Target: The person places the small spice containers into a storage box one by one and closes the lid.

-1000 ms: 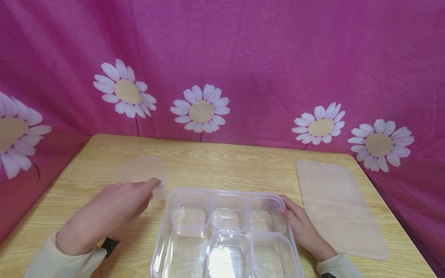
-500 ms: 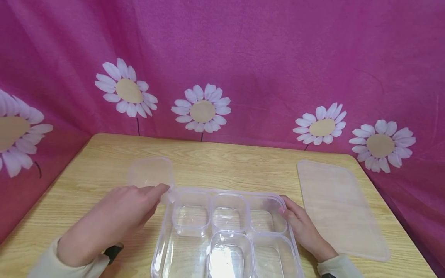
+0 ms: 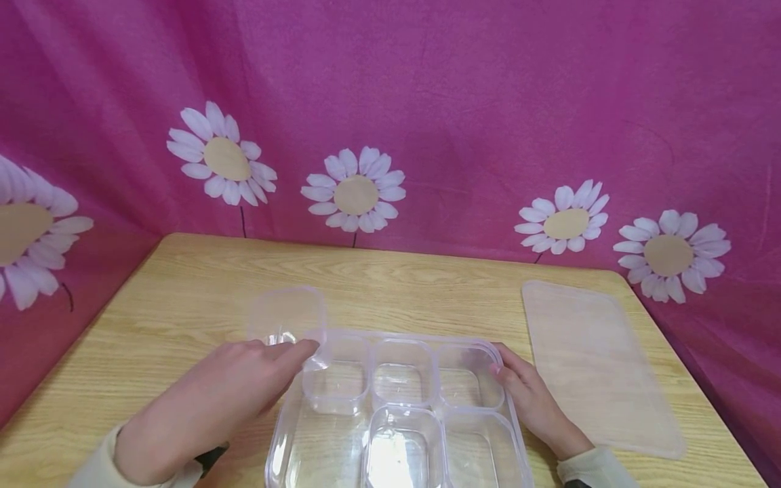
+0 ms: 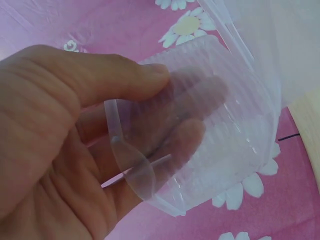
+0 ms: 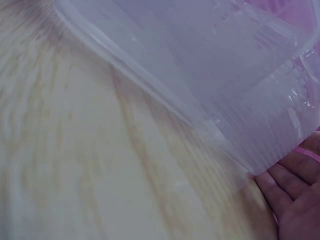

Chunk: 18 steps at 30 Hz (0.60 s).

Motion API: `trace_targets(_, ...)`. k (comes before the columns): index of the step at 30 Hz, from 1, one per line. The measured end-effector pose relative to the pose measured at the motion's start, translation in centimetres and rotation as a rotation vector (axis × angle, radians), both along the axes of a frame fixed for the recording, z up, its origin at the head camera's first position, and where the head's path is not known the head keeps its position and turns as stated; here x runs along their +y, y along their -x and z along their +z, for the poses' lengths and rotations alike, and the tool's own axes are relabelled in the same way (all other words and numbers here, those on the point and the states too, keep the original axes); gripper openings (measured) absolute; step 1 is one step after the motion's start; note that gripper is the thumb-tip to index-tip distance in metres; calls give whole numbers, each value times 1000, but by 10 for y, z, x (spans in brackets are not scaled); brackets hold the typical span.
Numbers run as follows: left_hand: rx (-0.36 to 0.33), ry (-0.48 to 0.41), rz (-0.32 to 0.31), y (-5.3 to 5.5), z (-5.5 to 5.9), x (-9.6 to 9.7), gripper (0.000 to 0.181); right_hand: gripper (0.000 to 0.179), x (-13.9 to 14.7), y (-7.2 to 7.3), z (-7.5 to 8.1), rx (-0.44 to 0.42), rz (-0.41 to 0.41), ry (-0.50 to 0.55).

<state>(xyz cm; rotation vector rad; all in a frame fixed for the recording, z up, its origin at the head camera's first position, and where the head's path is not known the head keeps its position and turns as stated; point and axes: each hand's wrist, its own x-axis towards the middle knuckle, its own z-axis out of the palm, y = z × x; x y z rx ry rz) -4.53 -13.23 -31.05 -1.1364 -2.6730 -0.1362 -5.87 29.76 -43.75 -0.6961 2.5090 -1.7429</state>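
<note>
My left hand (image 3: 228,396) pinches a small clear plastic container (image 3: 288,313) by its wall, tilted over the far left corner of a large clear plastic box (image 3: 282,440). In the left wrist view the thumb presses one side of the small container (image 4: 220,145) and the fingers show through it. Several like containers (image 3: 403,344) sit inside the box, in a back row and a front row. The box's near left part shows its bare floor. My right hand (image 3: 537,400) holds the box's far right corner, thumb over the rim, fingers along the outside.
A flat translucent lid (image 3: 601,366) lies on the wooden table (image 3: 183,285) to the right of the box. A magenta cloth (image 3: 451,102) printed with white daisies hangs behind the table and along its sides.
My left hand has moved right and slightly nearer with the small container, from beside the box to over its far left corner. My right hand and the box have stayed in place.
</note>
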Motion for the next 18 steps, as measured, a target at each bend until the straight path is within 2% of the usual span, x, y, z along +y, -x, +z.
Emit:
trace_targets(2, 2, -16, -20, -3, 1, 2, 38, 38, 0, 0, 0, 5, -9, -6)
trace_targets(5, -33, -32, -58, -7, 2, 4, 35, 38, 1, 0, 0, 1, -8, -9)
trace_targets(12, -41, -47, -118, -16, 0, 7, 44, 38, 1, 0, -1, 21, -5, -10)
trace_targets(18, -189, -16, -199, -23, 3, 9, 63, 38, 0, 1, 0, 35, -21, -14)
